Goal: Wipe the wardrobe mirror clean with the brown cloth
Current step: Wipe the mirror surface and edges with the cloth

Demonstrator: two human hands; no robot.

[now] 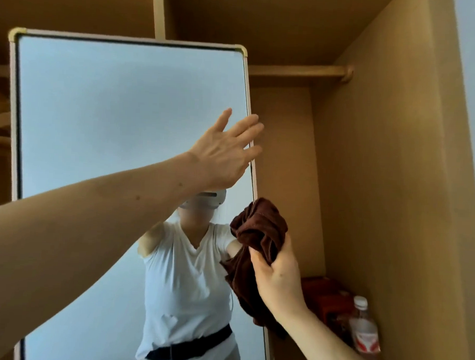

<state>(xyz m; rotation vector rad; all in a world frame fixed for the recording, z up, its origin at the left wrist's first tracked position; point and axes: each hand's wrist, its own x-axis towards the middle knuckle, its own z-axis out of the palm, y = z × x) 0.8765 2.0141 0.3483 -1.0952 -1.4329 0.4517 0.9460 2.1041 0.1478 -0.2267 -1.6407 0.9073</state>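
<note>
The tall wardrobe mirror (98, 105) with a pale frame fills the left and middle of the head view. My left hand (226, 149) reaches across it with fingers spread and straight, fingertips at the mirror's right edge. My right hand (275, 274) grips the bunched brown cloth (258, 229) lower down at that same right edge, the cloth's top against the frame. Part of the cloth hangs below my fist. My reflection in a white shirt shows in the glass.
The mirror stands inside a tan wooden wardrobe with a shelf (295, 70) above right and a side panel (380, 186) close on the right. A clear plastic bottle (363, 327) and a dark red box (326, 295) sit low in the right corner.
</note>
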